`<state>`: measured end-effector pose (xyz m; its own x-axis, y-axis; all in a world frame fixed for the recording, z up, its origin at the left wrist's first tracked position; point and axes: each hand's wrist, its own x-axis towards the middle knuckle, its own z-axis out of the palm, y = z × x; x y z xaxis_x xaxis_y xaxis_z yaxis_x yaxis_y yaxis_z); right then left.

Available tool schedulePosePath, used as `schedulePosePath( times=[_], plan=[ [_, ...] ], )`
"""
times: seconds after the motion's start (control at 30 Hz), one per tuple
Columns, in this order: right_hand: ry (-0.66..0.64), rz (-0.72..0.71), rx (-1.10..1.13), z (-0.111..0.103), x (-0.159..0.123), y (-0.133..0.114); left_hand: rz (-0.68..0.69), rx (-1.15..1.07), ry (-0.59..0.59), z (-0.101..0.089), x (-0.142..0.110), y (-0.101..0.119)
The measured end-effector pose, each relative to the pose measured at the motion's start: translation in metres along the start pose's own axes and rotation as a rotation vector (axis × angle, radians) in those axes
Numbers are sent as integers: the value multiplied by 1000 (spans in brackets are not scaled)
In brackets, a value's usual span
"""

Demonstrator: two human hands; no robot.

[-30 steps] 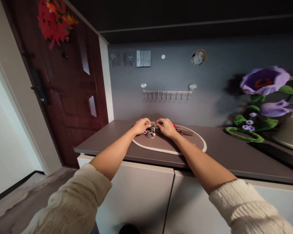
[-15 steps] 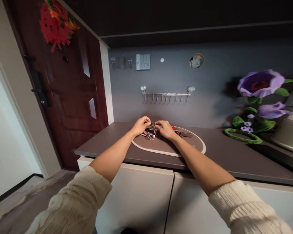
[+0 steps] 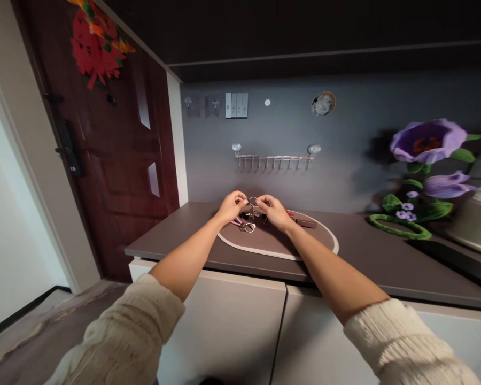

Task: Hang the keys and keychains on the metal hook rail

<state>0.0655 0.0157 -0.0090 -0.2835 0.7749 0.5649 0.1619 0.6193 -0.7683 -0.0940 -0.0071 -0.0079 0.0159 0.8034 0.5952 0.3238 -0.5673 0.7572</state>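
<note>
Over the brown oval mat (image 3: pixel 276 247), a small metal key ring (image 3: pixel 253 200) is raised between my two hands, with keys (image 3: pixel 251 212) hanging below it. My left hand (image 3: pixel 231 207) pinches its left side between thumb and fingertips. On the opposite side, my right hand (image 3: pixel 274 212) has its thumb and fingers closed on the ring. Beneath the left hand lies a pink strap (image 3: pixel 236 221) beside a larger loose metal ring (image 3: pixel 249 228). A flat brown strip-like piece (image 3: pixel 305 224) and a red item (image 3: pixel 289 213) are partly covered by my right hand.
A clear hook rail (image 3: pixel 274 157) is fixed to the grey back wall above the mat. Purple artificial flowers (image 3: pixel 428 141) with a green looped base stand on the countertop (image 3: pixel 369 256) at right. A dark red door (image 3: pixel 124 176) is at left, and a dark cabinet overhangs.
The key ring has come up into clear view between my fingertips, keys dangling. My right hand has lifted and turned slightly; the left has barely moved.
</note>
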Motion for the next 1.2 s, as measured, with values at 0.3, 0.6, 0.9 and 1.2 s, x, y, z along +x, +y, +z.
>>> schedulePosePath(
  times=[0.3,0.6,0.9,1.2],
  plan=[
    [68,-95,-9,-2,3,3,-139,-142,-199,0,-8,9],
    [23,-75,9,1,1,-5,-159,-127,-172,0,-7,9],
    [-32,80,161,1,-4,-4,-173,-211,-71,3,-5,6],
    [-31,29,51,-3,-1,-1,40,47,-11,6,-3,2]
  ],
)
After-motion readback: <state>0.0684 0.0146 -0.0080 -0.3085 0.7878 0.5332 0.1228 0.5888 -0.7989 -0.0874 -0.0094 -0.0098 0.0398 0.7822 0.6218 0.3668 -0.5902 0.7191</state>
